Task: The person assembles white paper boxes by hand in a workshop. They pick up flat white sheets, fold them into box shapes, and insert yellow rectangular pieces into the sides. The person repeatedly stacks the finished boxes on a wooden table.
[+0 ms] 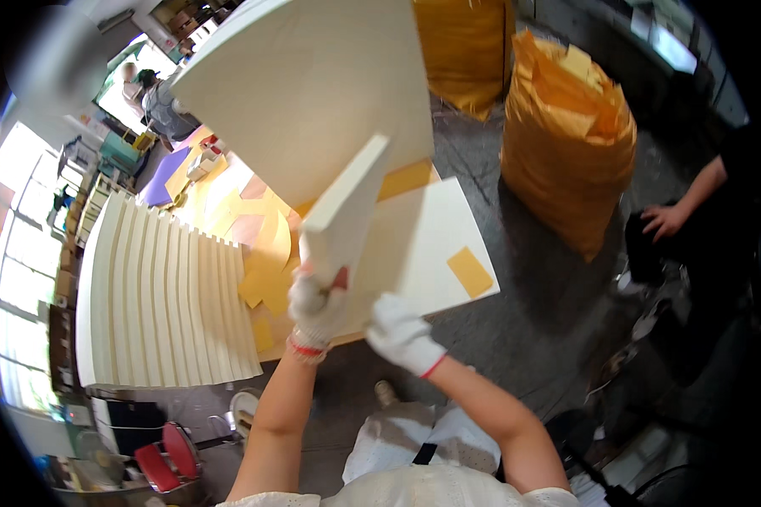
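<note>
My left hand (313, 300), in a white knit glove with a red cuff edge, grips the near end of a thick cream-white foam board (347, 198). The board stands tilted on its edge over the table. My right hand (404, 334), also in a white glove, is beside the near edge of a flat white sheet (423, 245); its fingers are blurred. A small yellow rectangular piece (470, 272) lies on that sheet. Behind the tilted board rises a large stack of cream boards (313, 93).
Many cream slabs (165, 296) stand in a row at the left. Yellow scraps (271, 249) lie on the table between. Beyond the table are orange sacks (566, 152) on the floor. A seated person's hand (666, 221) is at the right; a red chair (165, 460) stands lower left.
</note>
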Available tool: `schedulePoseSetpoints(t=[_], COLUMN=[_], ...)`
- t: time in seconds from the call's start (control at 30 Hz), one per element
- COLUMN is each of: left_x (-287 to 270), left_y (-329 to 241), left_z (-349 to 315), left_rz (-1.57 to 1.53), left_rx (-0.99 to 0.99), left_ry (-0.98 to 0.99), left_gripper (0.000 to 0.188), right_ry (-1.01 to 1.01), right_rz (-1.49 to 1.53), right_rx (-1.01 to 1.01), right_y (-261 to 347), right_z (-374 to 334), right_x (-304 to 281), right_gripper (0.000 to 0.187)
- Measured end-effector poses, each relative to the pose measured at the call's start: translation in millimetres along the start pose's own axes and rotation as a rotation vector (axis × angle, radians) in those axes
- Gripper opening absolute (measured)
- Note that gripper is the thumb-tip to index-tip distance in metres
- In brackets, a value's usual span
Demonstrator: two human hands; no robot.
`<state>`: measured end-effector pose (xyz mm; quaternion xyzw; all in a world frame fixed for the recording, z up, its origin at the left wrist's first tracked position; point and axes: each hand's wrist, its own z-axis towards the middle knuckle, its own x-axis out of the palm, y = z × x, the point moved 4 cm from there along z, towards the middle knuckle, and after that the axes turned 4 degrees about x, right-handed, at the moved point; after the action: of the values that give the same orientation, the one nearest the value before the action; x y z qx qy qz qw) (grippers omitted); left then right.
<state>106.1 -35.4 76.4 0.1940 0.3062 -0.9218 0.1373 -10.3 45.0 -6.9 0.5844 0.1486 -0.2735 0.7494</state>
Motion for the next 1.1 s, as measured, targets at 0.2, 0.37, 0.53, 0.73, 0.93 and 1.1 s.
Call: schedulePoseSetpoints(t=[0.2,0.37,0.53,0.73,0.93,1.1], left_x=[-128,-169,-200,-248,-244,-237], left_y=[8,46,35,-24,-70,-189], left_z=[-12,-17,11,45,43,106], left_rz=[-0.274,-0.408,-0.464,-0.508,-0.123,0.012], left_rx=[-0.27,-0.328,-0.353,-0.079,0.136,0.525], left_ry=[-0.426,-0.646,-0.796,-0.863,-0.636,-0.621], left_gripper=[0.034,0.043,0.043,0.041,0.045,0.044], right_ry=[0.262,0.327,0.371,0.546,-0.019,-0.233], right_rz=[-0.428,-0.594,-0.664,-0.677,0.411,0.526], right_rx=[-0.248,-0.27,-0.243,-0.187,-0.222,-0.368], right_y=[37,44,40,36,174,217], right_z=[0,-8,-14,-11,39,71], right_x=[118,118,118,130,60,14], right_gripper=[0.069,0.083,0.089,0.092,0.09,0.079])
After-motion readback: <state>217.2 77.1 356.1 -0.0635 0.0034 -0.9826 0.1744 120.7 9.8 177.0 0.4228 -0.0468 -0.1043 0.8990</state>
